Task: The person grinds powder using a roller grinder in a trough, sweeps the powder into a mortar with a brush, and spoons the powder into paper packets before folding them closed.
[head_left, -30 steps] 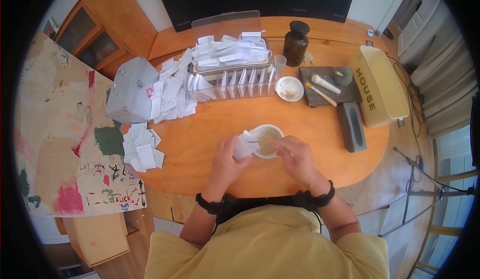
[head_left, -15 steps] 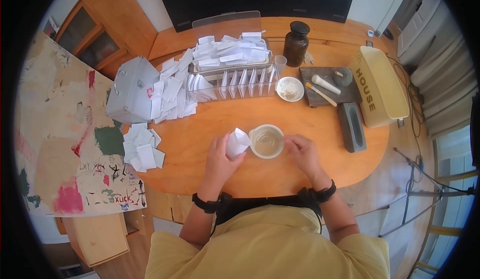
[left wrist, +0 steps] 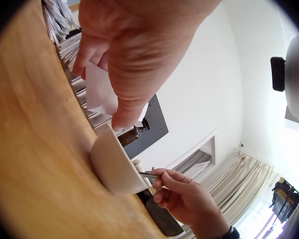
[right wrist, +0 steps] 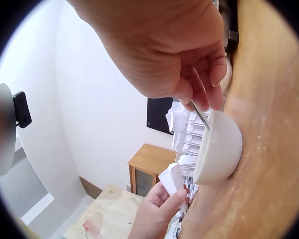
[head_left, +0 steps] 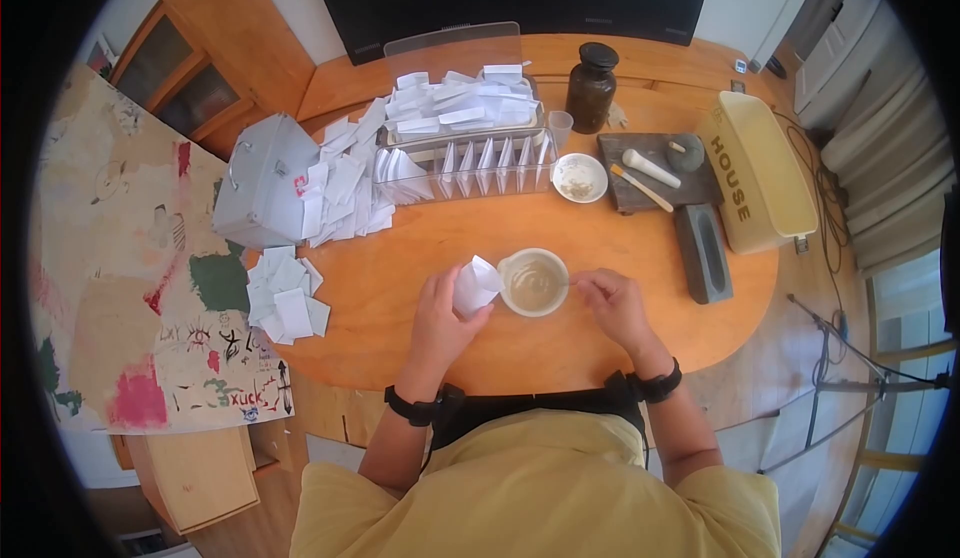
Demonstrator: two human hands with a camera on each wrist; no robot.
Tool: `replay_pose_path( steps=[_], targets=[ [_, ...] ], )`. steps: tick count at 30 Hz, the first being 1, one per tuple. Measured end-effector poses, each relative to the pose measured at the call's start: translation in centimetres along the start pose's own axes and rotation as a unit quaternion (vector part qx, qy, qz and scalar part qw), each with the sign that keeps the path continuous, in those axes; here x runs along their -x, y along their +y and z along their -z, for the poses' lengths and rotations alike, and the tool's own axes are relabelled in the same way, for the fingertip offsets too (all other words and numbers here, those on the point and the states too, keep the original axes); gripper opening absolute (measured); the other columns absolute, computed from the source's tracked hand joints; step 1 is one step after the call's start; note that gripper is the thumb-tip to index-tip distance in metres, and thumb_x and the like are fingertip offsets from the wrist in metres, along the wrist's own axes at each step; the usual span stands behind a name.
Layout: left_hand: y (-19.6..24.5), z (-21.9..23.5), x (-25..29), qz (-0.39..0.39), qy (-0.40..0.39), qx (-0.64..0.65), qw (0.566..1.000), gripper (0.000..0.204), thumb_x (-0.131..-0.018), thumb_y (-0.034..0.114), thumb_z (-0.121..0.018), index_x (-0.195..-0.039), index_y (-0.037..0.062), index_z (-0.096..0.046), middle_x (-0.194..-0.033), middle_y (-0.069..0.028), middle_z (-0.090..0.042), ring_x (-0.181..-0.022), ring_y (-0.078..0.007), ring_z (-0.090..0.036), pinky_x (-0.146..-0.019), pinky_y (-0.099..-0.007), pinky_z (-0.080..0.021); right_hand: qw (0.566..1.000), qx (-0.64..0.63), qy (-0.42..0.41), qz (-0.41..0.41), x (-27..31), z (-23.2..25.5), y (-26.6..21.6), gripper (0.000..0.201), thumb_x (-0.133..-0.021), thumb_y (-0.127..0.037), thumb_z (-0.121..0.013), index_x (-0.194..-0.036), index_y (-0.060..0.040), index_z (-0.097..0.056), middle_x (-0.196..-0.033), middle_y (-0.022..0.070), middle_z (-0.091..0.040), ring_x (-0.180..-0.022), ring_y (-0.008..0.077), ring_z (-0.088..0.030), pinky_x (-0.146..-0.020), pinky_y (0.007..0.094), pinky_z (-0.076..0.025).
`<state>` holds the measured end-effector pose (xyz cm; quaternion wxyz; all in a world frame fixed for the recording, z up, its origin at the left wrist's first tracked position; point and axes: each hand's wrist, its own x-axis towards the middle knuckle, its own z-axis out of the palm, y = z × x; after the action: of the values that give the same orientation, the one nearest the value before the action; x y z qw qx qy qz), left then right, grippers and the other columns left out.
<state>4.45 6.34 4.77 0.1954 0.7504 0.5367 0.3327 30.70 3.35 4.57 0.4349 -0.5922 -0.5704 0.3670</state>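
My left hand (head_left: 440, 323) holds a folded white paper packet (head_left: 478, 286) upright, its mouth spread, just left of a white bowl (right wrist: 226, 152). Thumb and fingers clasp the packet from both sides in the right wrist view. A pale beige powder (head_left: 531, 280) lies in the bowl, marked with curved streaks. At the bowl's right rim, my right hand (head_left: 615, 306) pinches the thin handle of a small metal tool (right wrist: 201, 115). The tool's far end is hidden behind the bowl's wall in the right wrist view.
Clear organizer (head_left: 480, 186) with upright paper packets stands behind, loose packets (head_left: 345, 193) heaped left beside a silver case (head_left: 262, 183). At right are a powder-smeared dish (head_left: 592, 194), white pestle (head_left: 650, 168), brush (head_left: 645, 188), dark slab (head_left: 630, 198), grey trough (head_left: 704, 258) and yellow bin (head_left: 765, 173).
The left hand has drawn the packet left, away from over the bowl, and stood it more upright. The right hand, with the metal tool, has moved right to the bowl's rim.
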Motion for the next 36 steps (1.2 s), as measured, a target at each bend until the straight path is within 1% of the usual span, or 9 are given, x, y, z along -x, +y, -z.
replay_pose_path(
  steps=[2, 5, 8, 11, 14, 17, 20, 26, 36],
  targets=[
    [-0.1, 0.0, 0.0, 0.001, 0.000, 0.001, 1.000, 0.064, -0.068, 0.018, -0.081, -0.122, 0.0022, -0.052, -0.111, -0.0171, -0.056, -0.102, -0.0330, -0.057, -0.085, -0.0392, -0.049, 0.999, -0.022, -0.016, -0.021, 0.2, 0.2, -0.6, 0.012, -0.090, -0.001, -0.057, -0.094, -0.0006, -0.068, -0.075, 0.0056, -0.061, -0.062, 0.0113, -0.056, -0.056, 0.0245, -0.045],
    [0.2, 0.2, 0.0, 0.010, -0.007, 0.010, 1.000, 0.064, -0.068, 0.018, -0.081, -0.122, 0.0023, -0.052, -0.111, -0.0170, -0.056, -0.102, -0.0330, -0.057, -0.085, -0.0390, -0.049, 0.999, 0.019, 0.034, 0.022, 0.1, 0.5, -0.9, 0.011, -0.088, 0.000, -0.058, -0.093, -0.0008, -0.068, -0.074, 0.0079, -0.061, -0.062, 0.0137, -0.058, -0.057, 0.0258, -0.045],
    [0.1, 0.1, 0.0, 0.007, -0.007, 0.005, 1.000, 0.064, -0.068, 0.017, -0.081, -0.122, 0.0023, -0.052, -0.111, -0.0170, -0.056, -0.102, -0.0330, -0.057, -0.085, -0.0389, -0.049, 0.982, 0.141, 0.059, 0.108, 0.0, 0.6, -2.1, 0.011, -0.085, 0.000, -0.058, -0.090, -0.0015, -0.068, -0.077, 0.0151, -0.064, -0.066, 0.0294, -0.063, -0.058, 0.0343, -0.049],
    [0.2, 0.0, 0.1, -0.010, 0.003, -0.003, 1.000, 0.064, -0.067, 0.017, -0.081, -0.122, 0.0022, -0.052, -0.112, -0.0171, -0.056, -0.102, -0.0329, -0.057, -0.085, -0.0389, -0.049, 0.975, 0.176, 0.057, 0.121, 0.2, 0.6, -2.9, 0.012, -0.083, 0.000, -0.059, -0.090, -0.0020, -0.068, -0.080, 0.0181, -0.064, -0.070, 0.0362, -0.062, -0.060, 0.0370, -0.050],
    [0.2, 0.0, 0.1, 0.002, 0.003, 0.007, 1.000, 0.064, -0.067, 0.017, -0.081, -0.122, 0.0022, -0.052, -0.112, -0.0173, -0.056, -0.102, -0.0329, -0.057, -0.084, -0.0389, -0.049, 0.988, 0.128, 0.060, 0.070, 0.6, 0.2, -1.7, 0.012, -0.086, -0.002, -0.058, -0.092, -0.0007, -0.067, -0.074, 0.0155, -0.065, -0.063, 0.0284, -0.063, -0.057, 0.0339, -0.049],
    [0.1, 0.1, 0.1, 0.001, 0.001, 0.005, 1.000, 0.064, -0.067, 0.017, -0.081, -0.122, 0.0023, -0.052, -0.112, -0.0174, -0.056, -0.101, -0.0329, -0.057, -0.084, -0.0390, -0.049, 0.996, 0.011, 0.028, -0.078, 1.0, -0.6, -1.2, 0.013, -0.090, -0.004, -0.056, -0.093, 0.0025, -0.067, -0.069, 0.0097, -0.064, -0.055, 0.0169, -0.061, -0.053, 0.0282, -0.047],
    [0.3, 0.2, 0.1, -0.001, 0.001, 0.011, 1.000, 0.064, -0.067, 0.017, -0.082, -0.122, 0.0021, -0.052, -0.111, -0.0175, -0.056, -0.102, -0.0331, -0.057, -0.085, -0.0390, -0.049, 0.985, -0.102, 0.038, -0.130, 1.0, -1.6, -0.4, 0.017, -0.093, -0.007, -0.054, -0.092, 0.0046, -0.067, -0.068, 0.0038, -0.062, -0.053, 0.0086, -0.057, -0.051, 0.0225, -0.046],
    [0.5, 0.1, 0.3, -0.009, -0.007, 0.013, 1.000, 0.064, -0.067, 0.018, -0.082, -0.121, 0.0017, -0.052, -0.112, -0.0180, -0.056, -0.103, -0.0337, -0.056, -0.085, -0.0393, -0.048, 0.951, -0.248, 0.036, -0.183, 0.8, -1.8, 1.8, 0.018, -0.093, -0.010, -0.055, -0.094, 0.0019, -0.068, -0.069, 0.0022, -0.063, -0.058, 0.0093, -0.058, -0.055, 0.0220, -0.046],
    [1.0, -0.8, 0.4, -0.033, -0.019, 0.015, 0.999, 0.063, -0.067, 0.017, -0.082, -0.120, 0.0006, -0.052, -0.109, -0.0182, -0.057, -0.100, -0.0339, -0.057, -0.084, -0.0395, -0.049, 0.951, -0.267, 0.053, -0.144, 0.3, -0.5, -1.8, 0.017, -0.094, -0.010, -0.055, -0.093, 0.0012, -0.067, -0.070, 0.0019, -0.062, -0.058, 0.0085, -0.057, -0.054, 0.0212, -0.044]
  ],
)
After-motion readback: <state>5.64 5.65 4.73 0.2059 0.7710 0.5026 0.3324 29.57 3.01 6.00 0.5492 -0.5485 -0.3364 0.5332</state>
